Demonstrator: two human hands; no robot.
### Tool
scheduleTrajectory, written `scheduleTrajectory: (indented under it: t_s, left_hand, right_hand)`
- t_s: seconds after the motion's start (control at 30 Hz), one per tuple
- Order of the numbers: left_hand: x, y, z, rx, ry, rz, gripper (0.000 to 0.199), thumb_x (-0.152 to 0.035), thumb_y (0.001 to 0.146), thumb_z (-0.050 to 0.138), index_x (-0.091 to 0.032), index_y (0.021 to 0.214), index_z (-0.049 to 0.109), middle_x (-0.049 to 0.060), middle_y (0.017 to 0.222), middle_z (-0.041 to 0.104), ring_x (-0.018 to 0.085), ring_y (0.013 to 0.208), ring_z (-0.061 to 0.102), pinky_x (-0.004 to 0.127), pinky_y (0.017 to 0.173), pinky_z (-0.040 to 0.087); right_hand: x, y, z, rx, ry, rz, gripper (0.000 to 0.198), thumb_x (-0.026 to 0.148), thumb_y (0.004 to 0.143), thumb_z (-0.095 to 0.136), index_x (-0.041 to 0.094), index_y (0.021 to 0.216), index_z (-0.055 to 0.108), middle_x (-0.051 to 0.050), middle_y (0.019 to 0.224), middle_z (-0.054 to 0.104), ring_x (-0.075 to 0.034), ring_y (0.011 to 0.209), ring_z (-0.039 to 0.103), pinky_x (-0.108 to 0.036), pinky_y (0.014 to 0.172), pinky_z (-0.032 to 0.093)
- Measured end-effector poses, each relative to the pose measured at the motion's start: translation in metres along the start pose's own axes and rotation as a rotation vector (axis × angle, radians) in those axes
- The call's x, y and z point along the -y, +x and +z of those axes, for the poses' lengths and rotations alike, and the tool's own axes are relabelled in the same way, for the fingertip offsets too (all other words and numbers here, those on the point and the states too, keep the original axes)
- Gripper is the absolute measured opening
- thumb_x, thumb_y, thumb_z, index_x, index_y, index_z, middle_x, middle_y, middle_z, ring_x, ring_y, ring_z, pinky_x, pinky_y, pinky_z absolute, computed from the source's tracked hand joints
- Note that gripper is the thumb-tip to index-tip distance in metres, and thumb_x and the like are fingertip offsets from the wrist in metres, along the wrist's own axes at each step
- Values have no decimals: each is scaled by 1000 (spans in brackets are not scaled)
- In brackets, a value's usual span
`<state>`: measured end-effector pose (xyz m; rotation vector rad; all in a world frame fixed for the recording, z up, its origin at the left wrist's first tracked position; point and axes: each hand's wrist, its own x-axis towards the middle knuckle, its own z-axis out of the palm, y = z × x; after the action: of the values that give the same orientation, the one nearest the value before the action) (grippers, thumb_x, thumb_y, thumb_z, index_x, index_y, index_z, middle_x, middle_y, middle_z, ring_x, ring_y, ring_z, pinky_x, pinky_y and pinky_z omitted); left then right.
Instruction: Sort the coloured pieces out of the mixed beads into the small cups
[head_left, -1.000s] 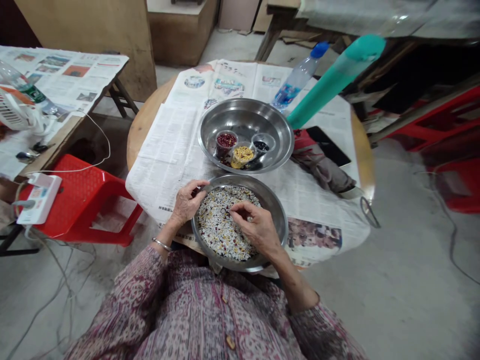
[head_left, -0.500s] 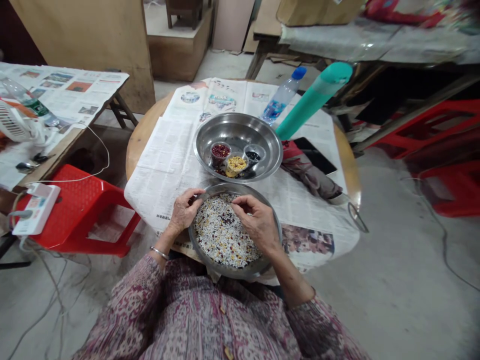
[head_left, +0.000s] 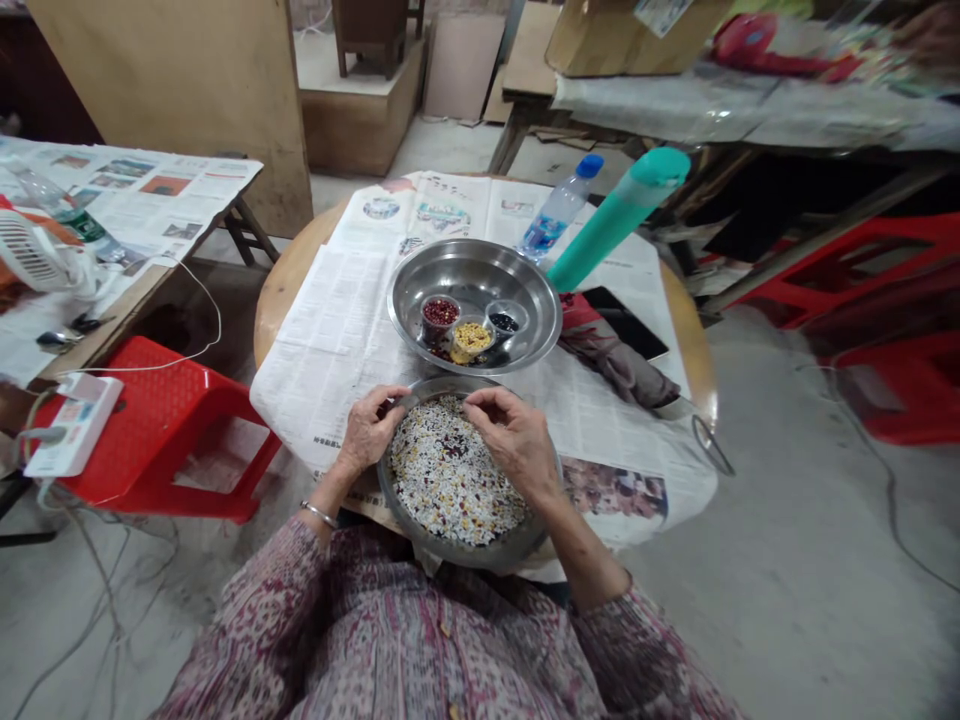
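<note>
A round metal bowl point(head_left: 551, 540) close to my body holds a mix of white grains point(head_left: 439, 480) with yellow, dark red and black bits among them. My left hand point(head_left: 373, 425) is at its upper left rim, fingers curled toward the thumb; something dark reddish shows in the gap, too small to name. Over the right part of the grains, my right hand point(head_left: 514, 435) pinches thumb and fingertips together; what they hold is hidden. Beyond stands a larger steel basin point(head_left: 480, 262) with three clear cups: red beans point(head_left: 440, 312), yellow kernels point(head_left: 471, 338) and black beans point(head_left: 503, 321).
Newspaper point(head_left: 307, 350) covers the round table point(head_left: 289, 265). A water bottle point(head_left: 559, 210), a teal cylinder point(head_left: 622, 215), a folded umbrella point(head_left: 622, 365) and a dark tablet-like slab point(head_left: 626, 322) lie behind and right. At left, a red stool point(head_left: 172, 400) bears a power strip point(head_left: 75, 425).
The view has tilted slightly, so the table and bowls sit a little lower. Both hands keep nearly the same places at the near bowl.
</note>
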<state>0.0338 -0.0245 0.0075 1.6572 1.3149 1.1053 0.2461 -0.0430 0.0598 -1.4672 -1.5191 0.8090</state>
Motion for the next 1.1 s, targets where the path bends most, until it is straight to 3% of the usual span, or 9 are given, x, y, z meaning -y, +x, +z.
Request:
scheduleTrajectory:
  t_s: [0.27,0.53,0.83,1.1]
  left_hand:
    - [2,-1,0,1,-7,-6,22,-16,86,59,-19,104,71,2,97,73,15,84,64,26,76,52]
    - [2,0,0,-8,1,10,21,-15,86,61,-18,104,71,3,96,73,16,86,65,27,78,52]
    - [1,0,0,9,5,-13,20,-19,88,60,-19,104,71,3,95,73,16,84,64,26,74,51]
    - [1,0,0,-5,14,0,20,-15,87,60,-19,103,71,3,95,73,15,82,64,25,73,51]
  right_hand:
    - [4,32,-5,-38,-125,-169,15,31,86,57,20,86,67,-2,77,69,-14,65,59,-31,67,49]
    - [-2,62,-5,30,-359,-344,14,22,87,53,21,85,67,-6,87,72,-18,79,64,-34,75,48]
    - [-3,77,5,78,-493,-344,15,18,88,53,22,90,68,-7,96,74,-20,84,65,-34,76,47]
    - [0,61,5,-86,-364,-352,21,20,90,51,19,99,70,-11,103,74,-23,92,67,-38,84,51]
